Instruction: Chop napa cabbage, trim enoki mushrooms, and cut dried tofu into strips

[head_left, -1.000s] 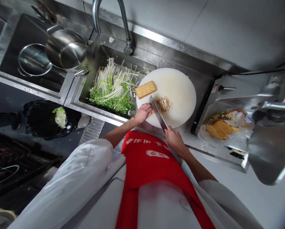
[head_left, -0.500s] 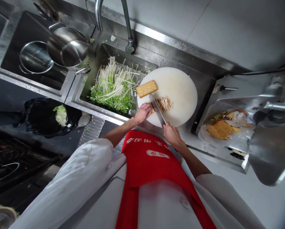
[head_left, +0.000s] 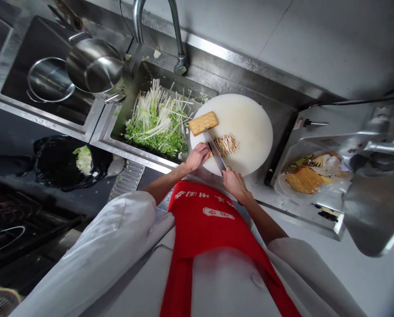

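Observation:
My right hand grips the handle of a kitchen knife, its blade angled up and left over a round white cutting board. Just left of the blade, the curled fingers of my left hand press on a piece of dried tofu, mostly hidden under them. Right of the blade lies a small heap of thin tofu strips with brown edges and pale insides. A whole tan block of dried tofu rests on the board above my left hand, near the knife's tip.
Left of the board, a sink holds cut leafy greens with pale stalks under a faucet. Steel pots stand further left. A black-bagged bin is below. At right, a plastic bag holds more tofu.
The knife and my right hand have shifted slightly left, toward my left hand. My left hand stays nearly in place, and the whole block has not moved.

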`<state>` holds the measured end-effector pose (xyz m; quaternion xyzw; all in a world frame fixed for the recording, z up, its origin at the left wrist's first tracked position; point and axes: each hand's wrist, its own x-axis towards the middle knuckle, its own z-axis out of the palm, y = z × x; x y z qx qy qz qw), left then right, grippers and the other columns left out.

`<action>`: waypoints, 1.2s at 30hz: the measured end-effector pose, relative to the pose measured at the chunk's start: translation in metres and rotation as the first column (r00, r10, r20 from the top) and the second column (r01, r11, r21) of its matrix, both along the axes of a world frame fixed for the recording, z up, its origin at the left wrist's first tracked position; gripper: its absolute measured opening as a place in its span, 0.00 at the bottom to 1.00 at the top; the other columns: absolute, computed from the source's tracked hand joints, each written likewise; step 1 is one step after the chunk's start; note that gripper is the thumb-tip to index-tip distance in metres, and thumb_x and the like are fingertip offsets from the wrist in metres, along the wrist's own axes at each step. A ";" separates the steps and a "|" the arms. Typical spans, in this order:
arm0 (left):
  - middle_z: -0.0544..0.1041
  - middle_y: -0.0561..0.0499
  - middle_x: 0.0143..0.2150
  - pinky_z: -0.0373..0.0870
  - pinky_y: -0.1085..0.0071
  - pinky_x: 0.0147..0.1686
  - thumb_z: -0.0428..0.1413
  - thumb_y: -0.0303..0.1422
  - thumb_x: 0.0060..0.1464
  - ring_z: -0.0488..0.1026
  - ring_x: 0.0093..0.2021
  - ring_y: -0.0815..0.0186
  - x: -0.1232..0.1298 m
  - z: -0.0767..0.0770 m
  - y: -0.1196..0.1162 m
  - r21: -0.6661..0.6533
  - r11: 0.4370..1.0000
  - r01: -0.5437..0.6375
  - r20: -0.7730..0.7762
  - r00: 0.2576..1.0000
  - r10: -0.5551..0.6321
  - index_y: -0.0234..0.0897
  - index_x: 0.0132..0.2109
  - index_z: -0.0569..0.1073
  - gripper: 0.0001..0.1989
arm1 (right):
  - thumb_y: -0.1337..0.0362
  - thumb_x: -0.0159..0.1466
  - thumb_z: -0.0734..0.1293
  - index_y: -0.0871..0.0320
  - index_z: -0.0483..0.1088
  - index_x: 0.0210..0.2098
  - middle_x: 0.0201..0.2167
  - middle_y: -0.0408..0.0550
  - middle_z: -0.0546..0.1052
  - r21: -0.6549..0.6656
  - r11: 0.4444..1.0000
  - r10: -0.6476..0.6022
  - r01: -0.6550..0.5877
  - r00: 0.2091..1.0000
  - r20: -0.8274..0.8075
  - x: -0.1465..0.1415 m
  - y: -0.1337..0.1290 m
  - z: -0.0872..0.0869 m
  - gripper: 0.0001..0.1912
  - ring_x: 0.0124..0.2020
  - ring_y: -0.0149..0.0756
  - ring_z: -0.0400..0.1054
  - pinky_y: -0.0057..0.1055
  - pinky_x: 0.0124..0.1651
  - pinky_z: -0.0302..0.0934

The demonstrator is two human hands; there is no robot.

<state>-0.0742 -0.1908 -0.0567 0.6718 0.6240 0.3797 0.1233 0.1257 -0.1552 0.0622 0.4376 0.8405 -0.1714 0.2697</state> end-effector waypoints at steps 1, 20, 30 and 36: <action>0.76 0.40 0.47 0.73 0.55 0.51 0.45 0.34 0.73 0.71 0.48 0.57 0.001 0.000 0.000 -0.004 1.000 -0.001 -0.003 1.000 0.001 0.37 0.44 0.76 0.15 | 0.63 0.79 0.52 0.65 0.66 0.54 0.46 0.65 0.81 0.010 1.000 -0.001 0.001 1.000 0.005 0.004 -0.001 0.007 0.16 0.49 0.46 0.79 0.32 0.47 0.63; 0.75 0.40 0.53 0.71 0.50 0.58 0.56 0.42 0.68 0.70 0.57 0.53 0.003 -0.005 -0.022 0.079 0.977 -0.200 0.018 0.980 0.199 0.38 0.50 0.78 0.13 | 0.66 0.79 0.51 0.67 0.63 0.53 0.45 0.65 0.80 -0.043 0.999 0.001 -0.003 0.998 -0.057 -0.003 -0.009 -0.013 0.14 0.48 0.44 0.78 0.29 0.47 0.61; 0.76 0.41 0.47 0.74 0.55 0.51 0.49 0.36 0.72 0.70 0.49 0.56 0.003 -0.006 -0.016 0.000 0.994 -0.110 -0.038 0.993 0.110 0.37 0.47 0.78 0.14 | 0.64 0.78 0.52 0.66 0.67 0.55 0.46 0.63 0.81 -0.012 1.000 0.001 -0.001 1.000 -0.021 0.005 0.000 -0.011 0.17 0.49 0.44 0.78 0.30 0.47 0.63; 0.75 0.42 0.45 0.74 0.58 0.51 0.46 0.34 0.73 0.69 0.47 0.58 0.001 -0.003 -0.012 -0.005 0.999 -0.044 -0.061 0.997 0.044 0.36 0.46 0.77 0.15 | 0.63 0.79 0.51 0.65 0.66 0.54 0.44 0.64 0.82 0.011 1.000 0.015 -0.015 1.000 0.009 0.012 -0.006 0.012 0.17 0.49 0.48 0.79 0.33 0.46 0.64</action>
